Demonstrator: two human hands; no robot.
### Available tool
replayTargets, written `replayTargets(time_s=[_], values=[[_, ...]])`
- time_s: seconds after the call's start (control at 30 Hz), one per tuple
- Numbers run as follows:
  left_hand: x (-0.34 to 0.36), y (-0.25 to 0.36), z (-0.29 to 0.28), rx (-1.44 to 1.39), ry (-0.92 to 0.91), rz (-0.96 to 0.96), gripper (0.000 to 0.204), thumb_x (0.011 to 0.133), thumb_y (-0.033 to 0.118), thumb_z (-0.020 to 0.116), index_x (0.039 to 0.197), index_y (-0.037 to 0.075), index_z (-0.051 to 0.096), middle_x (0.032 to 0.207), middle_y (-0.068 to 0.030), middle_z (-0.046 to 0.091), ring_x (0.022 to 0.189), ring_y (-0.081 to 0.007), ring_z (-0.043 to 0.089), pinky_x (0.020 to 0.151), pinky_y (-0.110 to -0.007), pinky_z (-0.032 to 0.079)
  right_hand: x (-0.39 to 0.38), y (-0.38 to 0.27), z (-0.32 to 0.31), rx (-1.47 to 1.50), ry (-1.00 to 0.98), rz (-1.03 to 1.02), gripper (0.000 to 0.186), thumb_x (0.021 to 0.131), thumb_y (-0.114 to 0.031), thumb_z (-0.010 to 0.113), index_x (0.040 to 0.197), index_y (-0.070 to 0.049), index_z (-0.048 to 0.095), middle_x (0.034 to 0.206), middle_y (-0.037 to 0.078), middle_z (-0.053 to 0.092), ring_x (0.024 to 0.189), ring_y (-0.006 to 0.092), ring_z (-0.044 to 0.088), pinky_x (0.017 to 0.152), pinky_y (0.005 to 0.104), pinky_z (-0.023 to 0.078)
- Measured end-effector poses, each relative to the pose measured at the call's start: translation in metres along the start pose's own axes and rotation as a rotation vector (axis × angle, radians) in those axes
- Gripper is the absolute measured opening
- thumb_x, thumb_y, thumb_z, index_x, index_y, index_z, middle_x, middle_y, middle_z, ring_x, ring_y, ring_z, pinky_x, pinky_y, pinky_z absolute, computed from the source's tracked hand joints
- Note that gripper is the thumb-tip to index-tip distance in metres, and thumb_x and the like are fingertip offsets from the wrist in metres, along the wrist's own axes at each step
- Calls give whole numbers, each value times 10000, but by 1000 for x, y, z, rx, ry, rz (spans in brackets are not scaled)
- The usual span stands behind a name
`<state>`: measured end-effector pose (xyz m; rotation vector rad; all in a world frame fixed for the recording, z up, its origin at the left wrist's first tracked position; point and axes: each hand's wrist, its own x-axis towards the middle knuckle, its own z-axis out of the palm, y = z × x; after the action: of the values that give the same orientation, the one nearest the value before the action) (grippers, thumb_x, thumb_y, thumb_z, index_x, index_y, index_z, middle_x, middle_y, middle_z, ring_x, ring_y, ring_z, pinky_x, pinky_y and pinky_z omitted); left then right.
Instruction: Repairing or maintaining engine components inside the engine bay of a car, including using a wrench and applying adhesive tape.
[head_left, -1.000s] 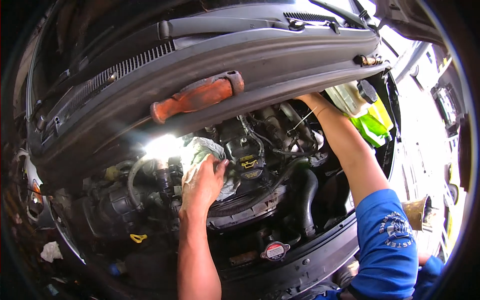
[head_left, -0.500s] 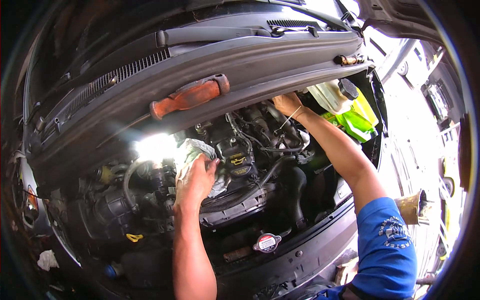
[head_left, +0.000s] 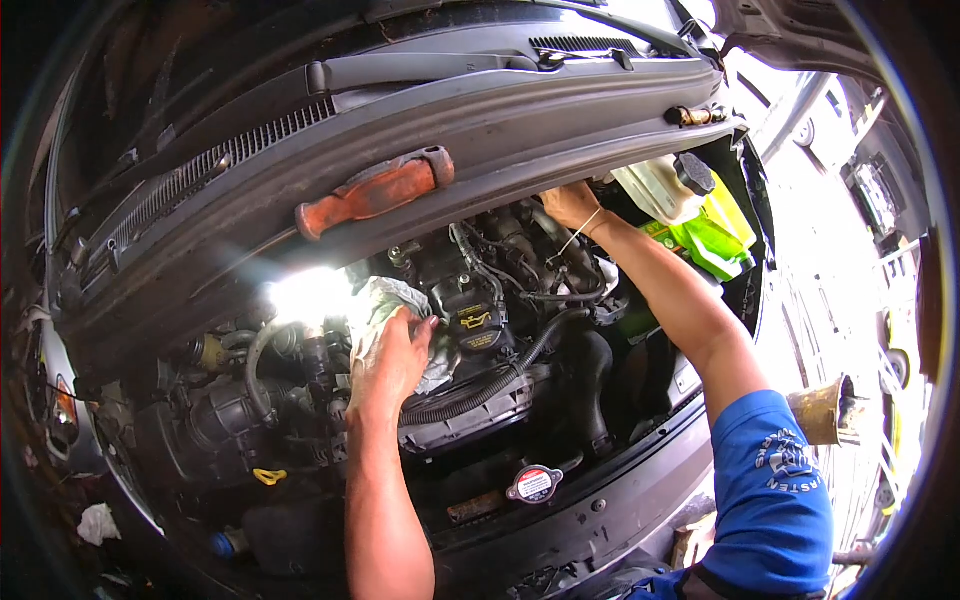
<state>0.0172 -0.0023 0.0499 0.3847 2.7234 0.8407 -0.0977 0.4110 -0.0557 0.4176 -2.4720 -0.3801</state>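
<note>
A car's engine bay, seen from above. Just left of centre, the person's left hand [head_left: 388,355] rests against a crumpled pale cloth [head_left: 392,300], near a black cap [head_left: 478,328] with a yellow symbol. Above and right of centre, the right hand [head_left: 572,206] reaches beneath a dark panel [head_left: 520,110], fingertips hidden. A screwdriver with a worn orange handle [head_left: 375,192] lies across that panel. At centre left, a light [head_left: 310,294] glares; at lower centre sits a round metal cap [head_left: 536,484].

Light [head_left: 312,296] glaring, right side overexposed
</note>
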Motion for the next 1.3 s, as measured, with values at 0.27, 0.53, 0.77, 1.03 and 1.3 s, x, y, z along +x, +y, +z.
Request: replayTargets(time_s=[0.27, 0.53, 0.77, 1.03, 1.3], values=[[-1, -10, -1, 11, 4, -25, 420, 1038, 395, 600, 1159, 0, 679, 1003, -265, 721, 973, -410, 713, 865, -473, 522, 20, -38, -31, 285, -30, 125, 443, 883, -29, 574, 1302, -157, 639, 1195, 182, 699, 1054, 358, 706, 893, 463, 586], [1, -8, 1, 25, -18, -24, 417, 1040, 389, 597, 1177, 2, 671, 1015, -263, 722, 978, -404, 714, 866, -467, 521, 30, -1, 13, 261, -318, 264, 300, 919, -134, 575, 1192, -28, 639, 1204, 234, 692, 1144, 399, 666, 976, 475, 551], [0, -2, 0, 31, 13, -20, 387, 1038, 362, 596, 1144, 2, 691, 964, -263, 725, 968, -426, 713, 868, -482, 527, 26, 14, 40, 287, -106, 236, 401, 997, -267, 501, 1329, -75, 620, 1390, 208, 618, 1272, 410, 587, 1070, 504, 470], [-3, -9, -5, 36, 16, -53, 389, 1032, 386, 601, 1141, 24, 691, 1010, -244, 729, 1010, -428, 701, 886, -492, 526, 18, 9, 38, 146, -199, 173, 456, 1020, -255, 471, 1425, -67, 563, 1525, 211, 506, 1418, 385, 467, 1183, 490, 375], [-6, -10, -8, 30, 7, -47, 393, 1034, 411, 600, 1115, 37, 693, 1000, -221, 732, 984, -409, 704, 865, -485, 531, -13, -3, -24, 173, -334, 125, 302, 1010, -174, 492, 1192, 22, 632, 1176, 297, 669, 1135, 460, 639, 999, 517, 504]])
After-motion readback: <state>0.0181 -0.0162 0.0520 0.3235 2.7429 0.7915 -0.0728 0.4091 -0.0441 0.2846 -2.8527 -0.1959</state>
